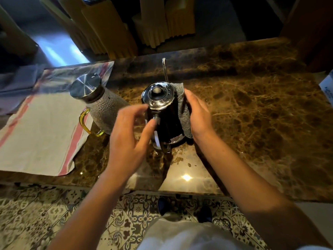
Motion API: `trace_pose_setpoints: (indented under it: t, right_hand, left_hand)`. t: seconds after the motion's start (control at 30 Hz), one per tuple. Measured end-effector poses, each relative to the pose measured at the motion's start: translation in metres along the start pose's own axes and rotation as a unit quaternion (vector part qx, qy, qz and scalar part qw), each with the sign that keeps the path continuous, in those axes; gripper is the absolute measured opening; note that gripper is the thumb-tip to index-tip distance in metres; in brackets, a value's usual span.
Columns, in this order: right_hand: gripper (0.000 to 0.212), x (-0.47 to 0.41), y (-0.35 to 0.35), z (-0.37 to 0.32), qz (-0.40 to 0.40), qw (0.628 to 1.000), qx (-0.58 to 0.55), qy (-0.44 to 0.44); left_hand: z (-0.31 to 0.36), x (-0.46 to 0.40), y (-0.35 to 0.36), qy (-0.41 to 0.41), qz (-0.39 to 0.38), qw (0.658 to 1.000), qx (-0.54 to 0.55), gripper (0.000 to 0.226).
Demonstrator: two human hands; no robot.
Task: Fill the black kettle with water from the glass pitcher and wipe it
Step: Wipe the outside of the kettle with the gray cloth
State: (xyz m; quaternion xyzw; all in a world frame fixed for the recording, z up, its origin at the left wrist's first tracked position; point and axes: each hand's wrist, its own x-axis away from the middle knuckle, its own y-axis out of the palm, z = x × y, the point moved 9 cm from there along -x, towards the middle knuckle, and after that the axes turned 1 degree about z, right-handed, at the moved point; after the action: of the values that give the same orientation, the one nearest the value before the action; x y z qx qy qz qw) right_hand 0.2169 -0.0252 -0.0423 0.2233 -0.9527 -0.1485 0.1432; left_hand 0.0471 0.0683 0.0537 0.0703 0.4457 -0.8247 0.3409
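Observation:
The black kettle (166, 121) stands upright on the marble counter (252, 105), its shiny steel lid (158, 94) on and its thin spout (164, 69) pointing away from me. My right hand (198, 114) presses a grey cloth (183, 112) flat against the kettle's right side. My left hand (129, 136) hovers blurred just left of the kettle handle, fingers spread, thumb near the handle's top, holding nothing. The glass pitcher (102, 109), with a steel lid and amber handle, stands to the kettle's left.
A beige towel with red stripes (39, 134) lies on the counter's left part under the pitcher's edge. Yellow-covered chairs (162, 24) stand beyond the counter. A white box corner (327, 87) shows at the right edge. Patterned floor tiles lie below.

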Motion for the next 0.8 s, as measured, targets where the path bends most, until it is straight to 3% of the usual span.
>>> trace_pose_setpoints:
  t: [0.1,0.17,0.27,0.37,0.67,0.8]
  right_hand:
    - [0.035,-0.002,0.004,-0.003,-0.033,0.996,0.065,-0.047]
    - [0.04,-0.008,-0.002,-0.001,-0.013,0.991,0.108,-0.074]
    - [0.049,-0.013,-0.005,0.003,0.012,0.986,0.14,-0.092]
    - [0.062,-0.015,0.004,0.01,-0.001,0.981,0.164,-0.103]
    - [0.048,-0.032,0.024,0.004,-0.062,0.964,0.195,-0.168]
    - [0.038,-0.062,0.024,0.017,-0.098,0.975,0.187,-0.062]
  left_hand:
    - [0.014,-0.04,-0.001,0.075,-0.034,0.993,-0.089,0.043]
    - [0.017,-0.067,0.013,0.092,-0.088,0.986,-0.108,0.049]
    - [0.016,-0.095,0.041,0.05,-0.2,0.977,-0.062,0.06]
    - [0.012,-0.103,0.059,0.035,-0.281,0.953,-0.11,0.064]
    - [0.005,-0.099,0.057,0.059,-0.18,0.981,-0.041,0.054]
    - [0.002,-0.1,0.059,0.052,-0.185,0.981,-0.023,0.046]
